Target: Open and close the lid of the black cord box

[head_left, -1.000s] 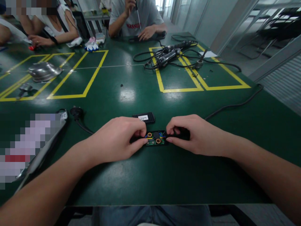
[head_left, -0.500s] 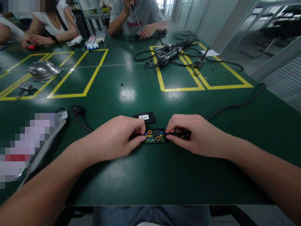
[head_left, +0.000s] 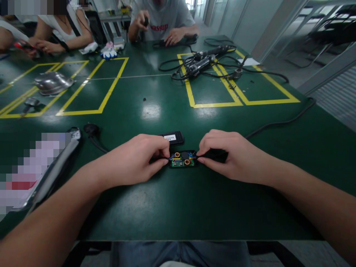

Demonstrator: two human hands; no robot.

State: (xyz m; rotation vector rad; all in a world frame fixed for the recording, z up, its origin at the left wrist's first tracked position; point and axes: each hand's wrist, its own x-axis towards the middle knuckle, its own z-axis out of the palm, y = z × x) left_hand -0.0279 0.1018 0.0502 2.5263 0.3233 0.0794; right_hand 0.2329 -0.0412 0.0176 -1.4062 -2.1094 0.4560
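Observation:
A small circuit board (head_left: 183,159) with copper coils and blue and yellow wires lies in a black plastic housing on the green table. At its left end my left hand (head_left: 144,157) is closed, thumb and forefinger pinching the black cable where its wires enter. My right hand (head_left: 222,154) pinches the black cable at the other end the same way. Just behind the board rests a black ribbed cover (head_left: 176,137) with a white label, partly hidden by my left hand. Fingers hide most of both cable ends.
A black plug (head_left: 91,129) lies left of my hand, near a plastic bag (head_left: 52,181). From my right hand a cable (head_left: 280,122) runs to the right edge. Power tools (head_left: 201,65) with cords lie farther back. People sit across the table (head_left: 155,207).
Both hands have shifted slightly outward from the board, showing more of its ends. Across the table, a person's raised hand has lowered and the screwdriver shaft no longer shows upright.

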